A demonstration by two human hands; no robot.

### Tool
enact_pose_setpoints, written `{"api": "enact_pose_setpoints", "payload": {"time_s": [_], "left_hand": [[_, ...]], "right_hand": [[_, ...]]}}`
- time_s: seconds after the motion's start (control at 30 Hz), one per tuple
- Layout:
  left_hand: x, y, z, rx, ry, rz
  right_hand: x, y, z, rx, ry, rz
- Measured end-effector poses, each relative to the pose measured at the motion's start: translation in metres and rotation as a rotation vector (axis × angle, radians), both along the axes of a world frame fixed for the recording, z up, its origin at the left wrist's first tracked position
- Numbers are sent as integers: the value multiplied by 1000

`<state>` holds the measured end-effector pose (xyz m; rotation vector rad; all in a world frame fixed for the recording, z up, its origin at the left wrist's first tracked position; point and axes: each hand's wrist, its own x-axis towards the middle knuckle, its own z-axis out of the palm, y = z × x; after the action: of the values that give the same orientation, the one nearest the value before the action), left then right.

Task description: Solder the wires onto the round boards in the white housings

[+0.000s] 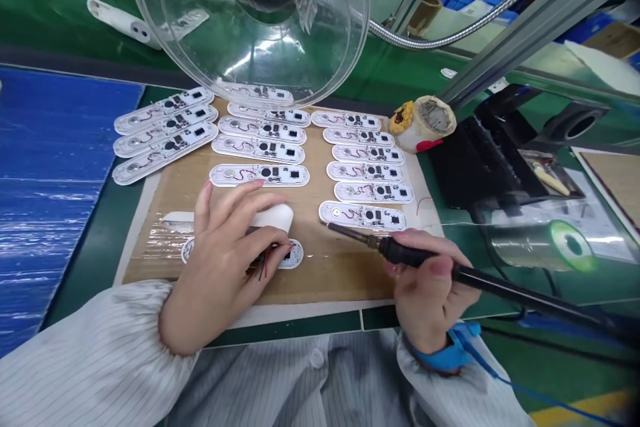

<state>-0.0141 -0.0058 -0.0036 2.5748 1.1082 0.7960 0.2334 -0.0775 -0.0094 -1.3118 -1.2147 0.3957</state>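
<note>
My left hand [225,260] is over the brown board, its thumb and index finger pinched at some red and black wires [265,261]. Beneath it lies a white circuit strip [295,255], mostly hidden by the fingers. A smooth white casing [274,219] shows behind that hand. My right hand [433,280] grips a black soldering iron [407,252], its tip pointing left, close to the lowest strip [363,215] of the right-hand column. A blue band circles the right wrist.
More strips lie in rows on the board [330,280]. A clear round dish [250,47] overhangs the back. At the right are a stained pot [430,123], a black stand [470,160] and a solder spool [530,245]. Blue sheeting [55,193] covers the left.
</note>
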Motion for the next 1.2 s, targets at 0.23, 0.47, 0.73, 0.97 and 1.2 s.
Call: {"api": "enact_pose_setpoints", "payload": {"time_s": [0.23, 0.47, 0.73, 0.97, 1.2], "left_hand": [[-1, 0, -2, 23, -3, -5], [-1, 0, -1, 21, -2, 4], [2, -2, 0, 22, -36, 24], [1, -1, -1, 27, -28, 13], [0, 1, -2, 9, -29, 18]], "right_hand": [[-1, -3, -9, -74, -96, 146], [0, -1, -7, -85, -121, 204], [1, 3, -10, 72, -119, 228], [1, 2, -10, 41, -100, 244], [0, 3, -10, 27, -100, 244]]}}
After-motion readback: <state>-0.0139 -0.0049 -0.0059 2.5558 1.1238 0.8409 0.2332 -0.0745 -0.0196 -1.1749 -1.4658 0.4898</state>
